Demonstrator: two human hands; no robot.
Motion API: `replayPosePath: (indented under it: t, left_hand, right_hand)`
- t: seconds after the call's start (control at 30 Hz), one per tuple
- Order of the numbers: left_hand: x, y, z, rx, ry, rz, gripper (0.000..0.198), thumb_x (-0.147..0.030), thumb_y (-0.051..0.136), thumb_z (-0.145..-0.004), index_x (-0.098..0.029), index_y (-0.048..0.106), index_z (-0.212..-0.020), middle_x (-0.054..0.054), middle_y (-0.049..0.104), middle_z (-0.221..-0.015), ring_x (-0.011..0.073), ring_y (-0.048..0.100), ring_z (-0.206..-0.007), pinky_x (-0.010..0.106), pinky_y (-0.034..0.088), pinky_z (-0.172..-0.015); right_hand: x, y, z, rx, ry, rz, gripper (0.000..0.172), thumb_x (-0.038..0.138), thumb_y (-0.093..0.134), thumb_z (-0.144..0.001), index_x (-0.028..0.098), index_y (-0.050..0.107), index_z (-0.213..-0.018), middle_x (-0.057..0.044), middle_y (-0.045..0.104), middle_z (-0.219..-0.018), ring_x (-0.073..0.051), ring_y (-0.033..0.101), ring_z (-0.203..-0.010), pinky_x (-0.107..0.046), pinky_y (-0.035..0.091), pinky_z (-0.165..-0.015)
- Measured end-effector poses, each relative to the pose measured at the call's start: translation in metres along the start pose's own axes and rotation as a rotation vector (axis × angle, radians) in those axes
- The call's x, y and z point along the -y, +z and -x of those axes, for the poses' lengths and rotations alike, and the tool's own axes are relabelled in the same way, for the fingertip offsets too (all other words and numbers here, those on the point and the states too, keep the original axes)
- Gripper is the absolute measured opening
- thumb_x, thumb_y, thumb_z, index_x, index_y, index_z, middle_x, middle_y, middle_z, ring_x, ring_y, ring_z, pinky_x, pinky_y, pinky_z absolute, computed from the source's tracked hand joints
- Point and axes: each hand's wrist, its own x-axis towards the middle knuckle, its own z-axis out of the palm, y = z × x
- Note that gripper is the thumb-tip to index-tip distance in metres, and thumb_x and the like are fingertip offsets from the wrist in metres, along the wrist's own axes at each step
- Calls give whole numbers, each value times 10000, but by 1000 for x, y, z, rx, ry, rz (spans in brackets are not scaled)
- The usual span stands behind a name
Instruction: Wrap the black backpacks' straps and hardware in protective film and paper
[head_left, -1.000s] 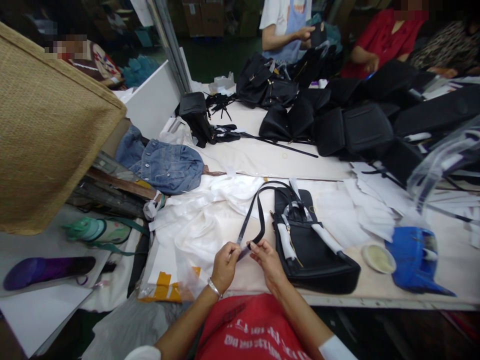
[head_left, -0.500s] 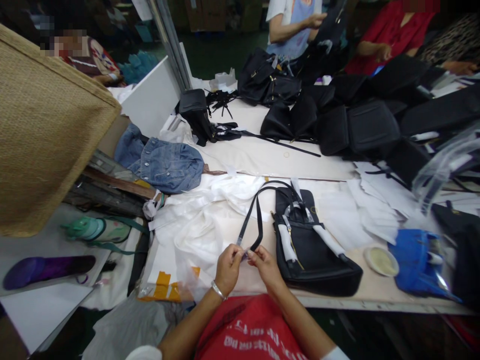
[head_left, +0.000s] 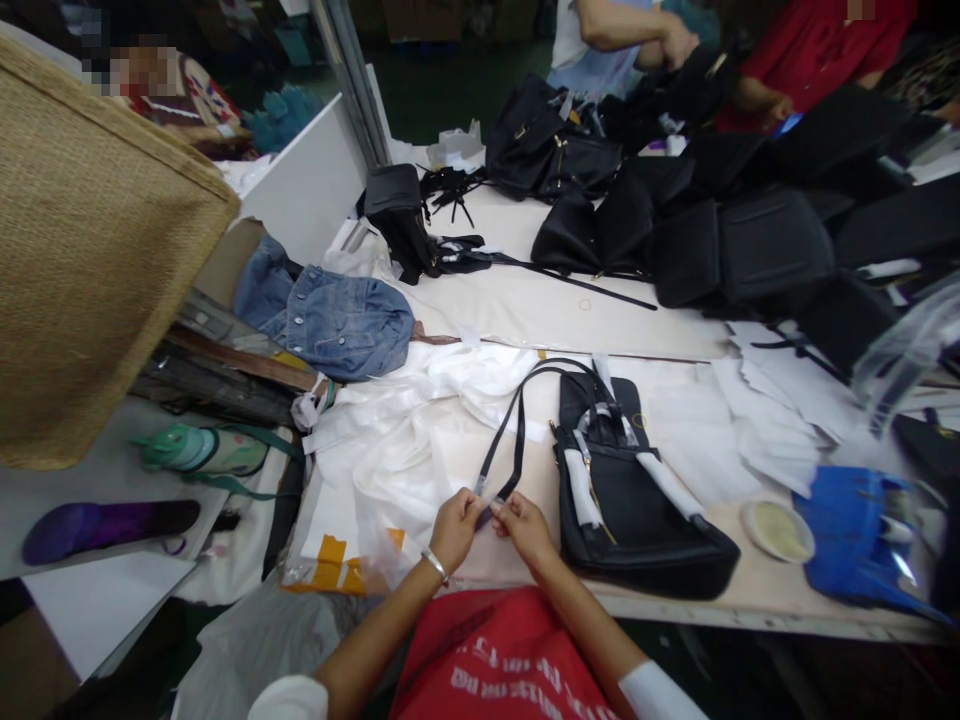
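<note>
A long black strap (head_left: 519, 440) loops from the top of a black backpack (head_left: 637, 535) down to my hands. My left hand (head_left: 454, 530) pinches it near its end, where a clear plastic wrapping shows. My right hand (head_left: 523, 528) is closed on the strap too, close beside the left, thumb and finger together. The exact spot between the fingertips is too small to make out. Lying on the table to the right of my hands, the backpack has white wrapping (head_left: 583, 485) around its shoulder straps and gold zips.
White sheeting (head_left: 405, 450) is heaped left of my hands. A denim garment (head_left: 337, 325) lies at the table's left edge. Right of the backpack are a round dish (head_left: 778, 530) and a blue container (head_left: 855, 540). Black bags (head_left: 772, 250) are piled across the table, with people behind them.
The view has shifted slightly, so the table things sit a bit further right. My hands remain together on the strap. A person across the table has moved their arm over the black bags.
</note>
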Motion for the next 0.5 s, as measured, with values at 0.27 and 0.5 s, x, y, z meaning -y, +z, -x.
replayPosePath:
  t: [0.27, 0.5]
  left_hand:
    - [24, -1, -42, 16, -74, -200, 128, -151, 495, -773, -181, 590, -853, 72, 625, -792, 201, 573, -804, 297, 394, -734]
    - [30, 7, -58, 83, -181, -180, 83, -150, 542, -727, -192, 614, -733, 40, 655, -671, 176, 575, -652, 267, 370, -629]
  right_hand:
    - [-7, 1, -41, -134, -126, 461, 193, 381, 596, -709, 215, 537, -629, 19, 587, -577, -162, 530, -561, -250, 355, -543]
    - [-7, 8, -47, -167, -95, 341, 128, 328, 646, -634, 227, 567, -625, 25, 582, -574, -165, 516, -571, -253, 353, -549]
